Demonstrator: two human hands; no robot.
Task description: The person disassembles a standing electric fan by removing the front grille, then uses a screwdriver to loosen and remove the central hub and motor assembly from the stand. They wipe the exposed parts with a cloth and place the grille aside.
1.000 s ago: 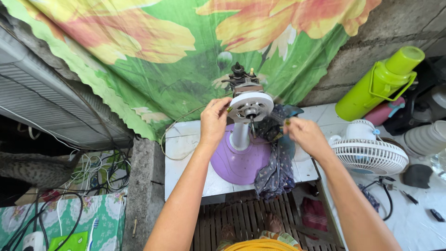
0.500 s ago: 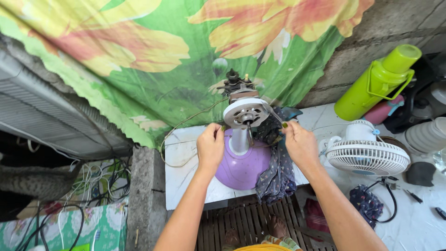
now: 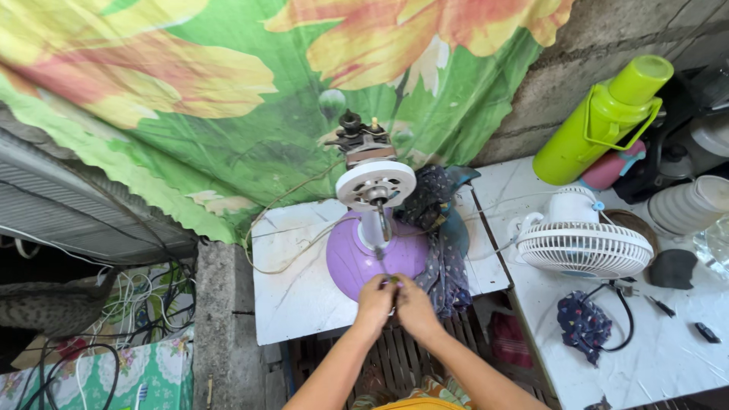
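A stripped fan stands on a small white table (image 3: 304,296): a round purple base (image 3: 357,262), a white neck, and a bare motor head (image 3: 376,184) with its shaft pointing toward me. My left hand (image 3: 376,301) and my right hand (image 3: 415,307) meet at the front rim of the purple base, fingertips pinched together on something small that I cannot make out. A dark patterned cloth (image 3: 440,243) hangs over the table beside the base.
A small white desk fan (image 3: 585,244) lies face up on the white counter to the right, with a dark cloth bundle (image 3: 583,323) and cable. A lime green flask (image 3: 604,121) stands behind. A flowered curtain (image 3: 250,91) hangs at the back. Wires (image 3: 144,304) lie lower left.
Both hands left the sides of the motor head, dropped down toward me and came together at the front of the purple base. The view shifted.
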